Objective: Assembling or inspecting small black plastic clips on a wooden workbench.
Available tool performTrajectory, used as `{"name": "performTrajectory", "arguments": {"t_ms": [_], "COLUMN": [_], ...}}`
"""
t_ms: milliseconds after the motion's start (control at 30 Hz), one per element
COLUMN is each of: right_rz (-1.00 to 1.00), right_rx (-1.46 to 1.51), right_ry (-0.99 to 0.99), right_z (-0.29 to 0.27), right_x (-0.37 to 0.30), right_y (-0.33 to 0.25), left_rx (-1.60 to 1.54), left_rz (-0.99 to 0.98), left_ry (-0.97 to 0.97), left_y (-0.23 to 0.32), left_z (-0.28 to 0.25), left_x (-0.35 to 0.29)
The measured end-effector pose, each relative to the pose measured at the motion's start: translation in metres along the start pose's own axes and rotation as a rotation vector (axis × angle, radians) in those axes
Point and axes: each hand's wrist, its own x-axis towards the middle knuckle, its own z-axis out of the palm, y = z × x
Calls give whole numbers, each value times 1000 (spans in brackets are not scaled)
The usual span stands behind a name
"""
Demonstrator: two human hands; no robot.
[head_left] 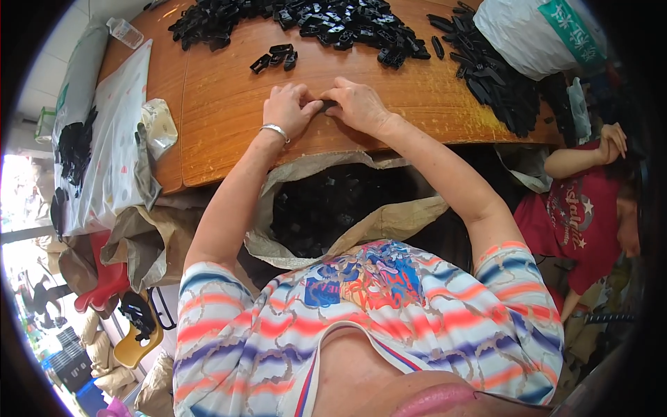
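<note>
Over the near part of the wooden table (229, 118), my left hand (286, 110) and my right hand (358, 104) meet with fingertips pinched. Between them is a small black plastic piece (325, 106), mostly hidden by the fingers. A silver bangle is on my left wrist. Just beyond my hands lies a small cluster of black plastic parts (274, 59). Farther back spreads a big heap of similar black parts (333, 24). Below my forearms, an open woven sack (417, 210) holds many black pieces (319, 208).
Long black strips (497, 90) are piled at the right beside a white plastic bag (517, 42). A person in a dark red shirt (580, 208) sits at the right. Clear sheeting (114, 139) and a bottle (125, 33) are on the left, above a red chair (104, 274).
</note>
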Motion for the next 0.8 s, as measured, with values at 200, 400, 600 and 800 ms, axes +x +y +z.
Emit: {"name": "performTrajectory", "arguments": {"t_ms": [200, 400, 600, 800], "right_rz": [16, -192, -70, 79], "right_rx": [111, 280, 363, 26], "right_ry": [47, -137, -272, 154], "right_z": [-16, -50, -46, -67], "right_x": [-26, -98, -106, -52], "right_y": [1, -59, -53, 46], "left_rx": [-540, -124, 53, 163], "left_rz": [-208, -125, -345, 18], "left_ry": [-207, 339, 242, 145], "left_y": [-16, -31, -24, -16], "left_z": [6, 7, 10, -2], "left_x": [11, 46, 73, 40]}}
